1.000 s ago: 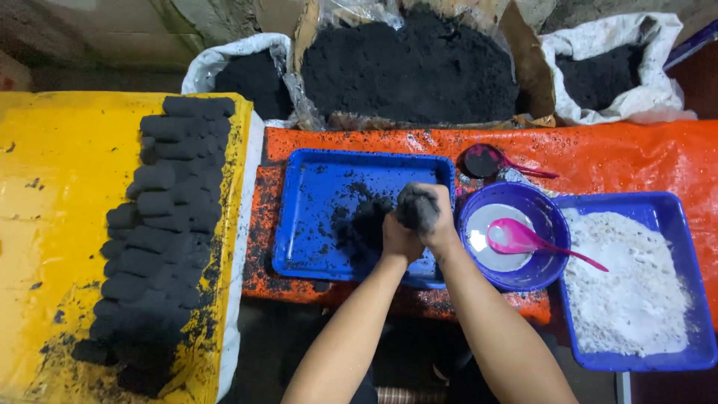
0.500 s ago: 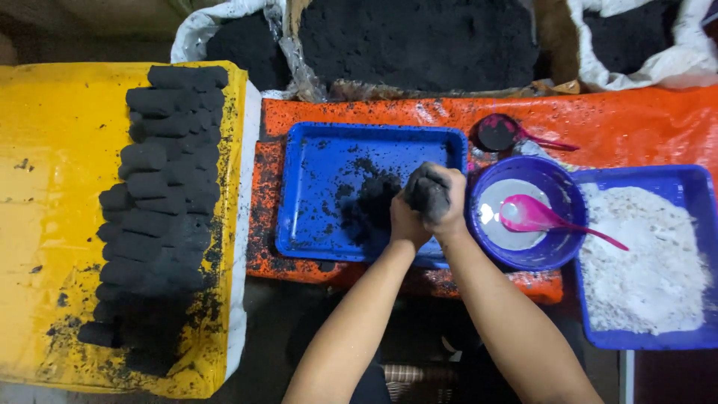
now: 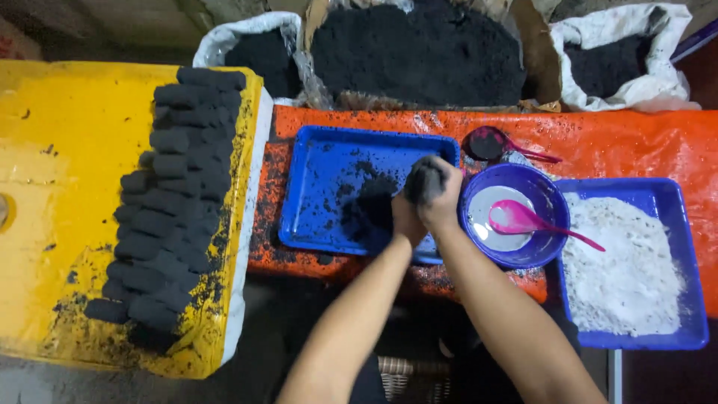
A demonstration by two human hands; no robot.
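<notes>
both hands are closed together around a dark lump of black material [image 3: 423,179], left hand [image 3: 406,217] below and beside it, right hand [image 3: 443,198] wrapped over it, held above the right edge of the blue tray [image 3: 329,157] dusted with black crumbs. just right of the hands stands a purple bowl [image 3: 546,202] with a pink spoon [image 3: 523,221] in it, then a second blue tray of white powder [image 3: 621,262]. rows of black pressed blocks [image 3: 172,202] lie on the yellow surface [image 3: 67,187] well to the left; sacks of black powder [image 3: 419,52] stand behind.
</notes>
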